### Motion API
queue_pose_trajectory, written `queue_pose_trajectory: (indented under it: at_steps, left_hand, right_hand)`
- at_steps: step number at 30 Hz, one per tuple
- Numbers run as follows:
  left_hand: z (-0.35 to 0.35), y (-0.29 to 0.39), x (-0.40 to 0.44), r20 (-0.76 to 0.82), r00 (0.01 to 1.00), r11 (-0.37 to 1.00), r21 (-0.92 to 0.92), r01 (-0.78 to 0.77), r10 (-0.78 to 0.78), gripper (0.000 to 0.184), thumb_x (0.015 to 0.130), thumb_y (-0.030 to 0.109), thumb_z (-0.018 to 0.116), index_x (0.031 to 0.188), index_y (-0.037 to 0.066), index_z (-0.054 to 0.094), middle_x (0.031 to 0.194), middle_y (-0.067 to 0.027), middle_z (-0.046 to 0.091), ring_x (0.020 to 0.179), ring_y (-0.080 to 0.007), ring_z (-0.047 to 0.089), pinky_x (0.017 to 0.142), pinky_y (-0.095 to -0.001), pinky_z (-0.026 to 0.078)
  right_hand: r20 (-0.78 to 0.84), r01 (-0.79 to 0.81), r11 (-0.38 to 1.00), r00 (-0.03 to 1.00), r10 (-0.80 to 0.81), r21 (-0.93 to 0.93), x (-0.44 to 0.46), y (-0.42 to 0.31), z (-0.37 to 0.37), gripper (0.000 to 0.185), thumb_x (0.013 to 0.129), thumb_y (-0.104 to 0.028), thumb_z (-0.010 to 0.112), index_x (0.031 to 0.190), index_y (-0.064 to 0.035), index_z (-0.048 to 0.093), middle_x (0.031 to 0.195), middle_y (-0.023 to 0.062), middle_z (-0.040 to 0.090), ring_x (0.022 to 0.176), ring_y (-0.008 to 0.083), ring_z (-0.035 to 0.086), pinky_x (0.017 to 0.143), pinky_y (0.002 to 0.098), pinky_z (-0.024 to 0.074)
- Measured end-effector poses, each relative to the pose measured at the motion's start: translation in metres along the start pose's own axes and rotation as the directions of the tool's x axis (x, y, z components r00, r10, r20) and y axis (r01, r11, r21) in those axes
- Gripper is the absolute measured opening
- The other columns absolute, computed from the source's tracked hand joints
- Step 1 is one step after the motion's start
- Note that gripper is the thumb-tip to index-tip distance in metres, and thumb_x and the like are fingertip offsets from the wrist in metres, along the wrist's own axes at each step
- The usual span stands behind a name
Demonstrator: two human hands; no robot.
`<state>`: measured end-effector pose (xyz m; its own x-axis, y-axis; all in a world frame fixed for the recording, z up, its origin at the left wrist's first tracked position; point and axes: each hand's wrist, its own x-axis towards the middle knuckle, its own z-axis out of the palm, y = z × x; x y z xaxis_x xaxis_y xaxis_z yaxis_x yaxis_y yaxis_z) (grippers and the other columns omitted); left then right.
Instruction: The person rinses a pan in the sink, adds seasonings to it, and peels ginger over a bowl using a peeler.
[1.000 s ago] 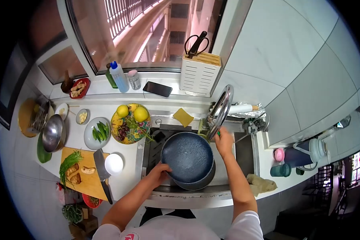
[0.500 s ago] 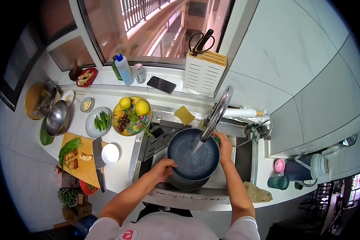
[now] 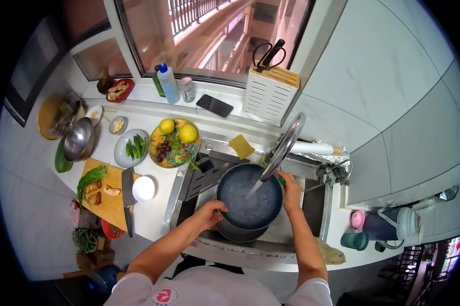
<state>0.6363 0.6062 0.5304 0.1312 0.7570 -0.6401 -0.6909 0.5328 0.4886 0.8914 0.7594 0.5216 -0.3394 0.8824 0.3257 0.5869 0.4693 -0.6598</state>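
A dark blue speckled pan (image 3: 240, 204) is held over the sink (image 3: 281, 232) under the tap (image 3: 287, 143). Water runs from the spout into it. My left hand (image 3: 210, 211) pinches the near left rim, thumb on top and fingers beneath. On the far right side my right hand (image 3: 290, 193) grips the pan's edge, its fingertips partly hidden; a bit of green shows beside them. Under the pan, the rim of another round vessel (image 3: 240, 234) shows in the sink.
Left of the sink are a fruit plate (image 3: 153, 153), a white bowl (image 3: 143, 189), and a cutting board (image 3: 92, 168) with a cleaver (image 3: 128, 191). A yellow sponge cloth (image 3: 241, 147) lies behind the sink. A thermos jug (image 3: 383, 227) and green cup (image 3: 354, 240) stand right.
The view has shifted slightly, so the counter things appear a little further right. Both hands keep hold of the pan under the running water.
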Motion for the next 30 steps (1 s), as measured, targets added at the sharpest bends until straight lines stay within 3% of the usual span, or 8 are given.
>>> queue_pose_trajectory:
  at_steps: [2,7,11,14,16,20,26,30]
  left_hand:
    - [-0.001,0.001,-0.001,0.004,1.000,1.000,0.010,-0.009,0.009,0.039,0.070,0.005,0.063,0.104,0.011,0.047,0.088,-0.0019,0.055,0.070,-0.0129,0.050,0.064,-0.0301,0.038]
    - [0.008,0.002,-0.005,0.018,1.000,1.000,-0.025,-0.005,0.005,0.056,0.068,0.004,0.062,0.121,0.011,0.045,0.089,-0.0016,0.055,0.073,-0.0110,0.051,0.057,-0.0260,0.036]
    - [-0.007,-0.005,0.002,0.042,0.999,1.000,-0.017,0.000,0.001,0.064,0.068,0.003,0.061,0.128,0.011,0.042,0.091,-0.0016,0.055,0.073,-0.0109,0.051,0.058,-0.0242,0.036]
    - [-0.011,-0.009,0.002,0.044,0.999,0.999,-0.033,0.010,-0.008,0.060,0.068,0.004,0.061,0.125,0.012,0.044,0.092,-0.0014,0.055,0.072,-0.0106,0.050,0.058,-0.0239,0.036]
    - [-0.019,-0.015,0.007,0.007,1.000,0.999,-0.039,-0.007,0.007,0.018,0.069,0.006,0.060,0.087,0.004,0.063,0.087,-0.0060,0.065,0.082,-0.0198,0.060,0.080,-0.0348,0.045]
    - [-0.020,-0.016,0.003,-0.043,0.999,1.000,-0.004,-0.008,0.008,0.022,0.069,0.007,0.060,0.091,0.005,0.062,0.091,-0.0058,0.064,0.087,-0.0202,0.059,0.085,-0.0368,0.044]
    - [-0.018,-0.014,-0.009,0.015,1.000,1.000,-0.016,-0.013,0.014,0.029,0.069,0.008,0.061,0.098,0.007,0.061,0.100,-0.0060,0.063,0.092,-0.0200,0.057,0.087,-0.0379,0.043]
    - [-0.017,-0.017,-0.019,0.028,0.999,0.997,-0.065,-0.040,0.042,0.029,0.069,0.008,0.061,0.099,0.005,0.061,0.099,-0.0059,0.063,0.094,-0.0205,0.058,0.088,-0.0384,0.044]
  right_hand:
    - [-0.001,0.014,1.000,1.000,-0.014,-0.007,-0.001,0.001,0.000,0.038,0.080,-0.002,0.065,0.115,-0.0152,0.062,0.098,0.0111,0.061,0.084,0.0350,0.062,0.070,0.0408,0.0485]
    - [0.013,0.008,0.996,1.000,-0.007,-0.084,-0.002,-0.002,-0.001,0.040,0.079,-0.001,0.066,0.115,-0.0162,0.062,0.098,0.0108,0.061,0.084,0.0346,0.062,0.071,0.0397,0.0492]
    - [0.012,0.014,0.999,1.000,-0.013,-0.043,-0.001,-0.001,0.001,0.040,0.079,0.000,0.066,0.115,-0.0157,0.063,0.098,0.0106,0.062,0.085,0.0336,0.063,0.071,0.0389,0.0497]
    - [0.037,-0.007,1.000,0.999,0.008,-0.027,0.000,-0.002,-0.002,0.039,0.079,0.000,0.066,0.114,-0.0153,0.063,0.099,0.0101,0.062,0.085,0.0323,0.064,0.071,0.0384,0.0499]
    - [0.069,-0.018,0.999,0.997,0.020,-0.029,0.001,-0.002,-0.004,0.040,0.079,0.001,0.065,0.115,-0.0147,0.063,0.100,0.0105,0.063,0.085,0.0315,0.064,0.072,0.0374,0.0501]
    - [0.047,0.021,0.999,0.999,-0.019,-0.047,0.002,0.000,-0.002,0.040,0.080,0.002,0.063,0.116,-0.0146,0.063,0.099,0.0115,0.064,0.086,0.0313,0.065,0.073,0.0370,0.0501]
    - [0.041,0.084,0.996,0.996,-0.083,-0.027,0.011,-0.001,-0.002,0.034,0.082,0.001,0.062,0.115,-0.0091,0.063,0.100,0.0148,0.066,0.089,0.0344,0.065,0.077,0.0397,0.0500]
    - [0.026,-0.078,0.988,0.996,0.082,-0.134,0.029,-0.002,0.004,0.030,0.087,-0.007,0.062,0.117,-0.0061,0.062,0.101,0.0194,0.067,0.090,0.0377,0.064,0.079,0.0412,0.0495]
